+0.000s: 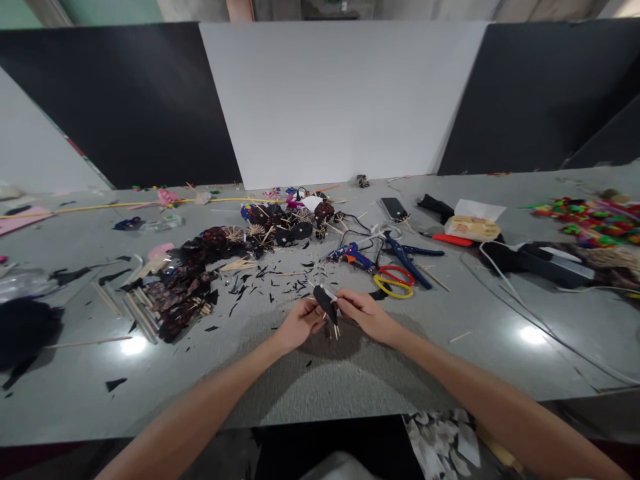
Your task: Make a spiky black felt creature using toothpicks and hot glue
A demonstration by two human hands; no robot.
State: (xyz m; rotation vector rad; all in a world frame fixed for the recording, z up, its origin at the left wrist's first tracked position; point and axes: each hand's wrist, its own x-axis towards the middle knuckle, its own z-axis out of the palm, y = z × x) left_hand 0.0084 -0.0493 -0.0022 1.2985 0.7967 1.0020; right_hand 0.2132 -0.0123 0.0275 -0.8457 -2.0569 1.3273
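My left hand [299, 324] is closed on a small black piece [325, 303] with pale thin sticks [337, 331] poking out of its lower end. From the other side, my right hand [364, 312] pinches a thin whitish stick-like thing [330, 294] that lies against the black piece; its exact kind does not show. Both hands are above the grey table [320, 393], close together. Black scraps [243, 287] are scattered beyond my left hand. Scissors with yellow and red handles [395, 292] lie beyond my right hand, beside a blue glue gun [350, 253].
Blue pliers [407, 261], a phone [393, 209], an orange-handled knife [454, 240] and a tissue pack [473, 228] lie to the right. A white cord [530, 307] crosses the table. Dark bundles with sticks [180, 293] lie left. Panels [345, 100] stand behind.
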